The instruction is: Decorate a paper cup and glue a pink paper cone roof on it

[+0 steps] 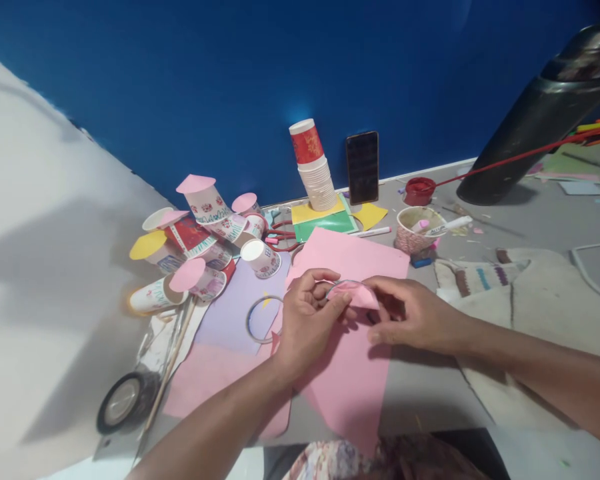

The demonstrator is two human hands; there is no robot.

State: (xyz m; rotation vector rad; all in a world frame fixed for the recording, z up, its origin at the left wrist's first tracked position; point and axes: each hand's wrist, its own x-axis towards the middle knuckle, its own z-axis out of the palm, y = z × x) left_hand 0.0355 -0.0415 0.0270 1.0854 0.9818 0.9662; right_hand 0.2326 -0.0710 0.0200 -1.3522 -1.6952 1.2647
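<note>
Both my hands meet over a large pink paper sheet (353, 373) near the middle of the view. My left hand (307, 327) and my right hand (413, 313) pinch a small folded pink paper piece (355, 292) between their fingertips. A thin ring seems to sit under that piece, but I cannot tell what it is. A lilac paper sheet (230, 313) lies to the left with a clear tape ring (259, 320) on it.
Decorated paper cups with paper lids (200, 233) are heaped at the left. A cup stack (314, 167), a phone (363, 167), a red paint pot (420, 191), a patterned cup with markers (420, 230), a dark cylinder (540, 113), a cloth (520, 293) and a tape roll (125, 400) surround the work.
</note>
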